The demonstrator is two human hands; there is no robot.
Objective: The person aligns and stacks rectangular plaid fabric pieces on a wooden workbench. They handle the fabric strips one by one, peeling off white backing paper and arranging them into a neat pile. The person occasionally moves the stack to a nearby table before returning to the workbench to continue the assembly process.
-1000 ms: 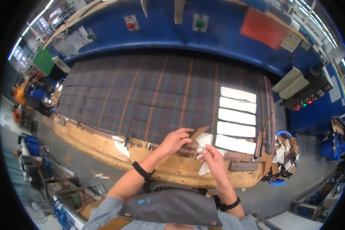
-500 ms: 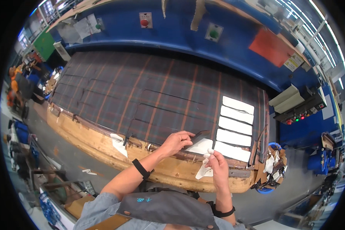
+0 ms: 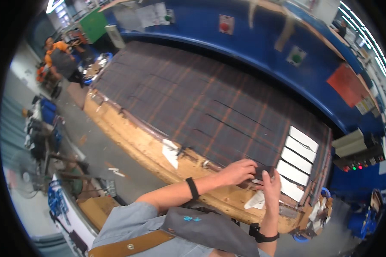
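Note:
Both my hands are raised together over the near edge of the plaid fabric [image 3: 184,103]. My left hand [image 3: 239,172] has its fingers closed at the left end of a small dark flat piece [image 3: 264,171]. My right hand [image 3: 270,188] pinches the other end, thumb and fingers around it. What the piece is made of cannot be told; motion blurs it. Below the right hand a torn white scrap [image 3: 256,200] overlaps the wooden edge [image 3: 221,195]. Several white rectangular panels [image 3: 297,165] lie in a column on the fabric, right of my hands.
A blue machine beam [image 3: 193,32] runs along the far side, with a control box [image 3: 359,156] at right. A scrap-filled bin [image 3: 317,216] stands beside the table's right end. Another white scrap [image 3: 170,153] lies on the near edge. A person [image 3: 62,62] stands far left.
The dark piece has come up off the fabric and is now between both hands. The white piece beside it no longer shows. My view has turned, shifting the table right.

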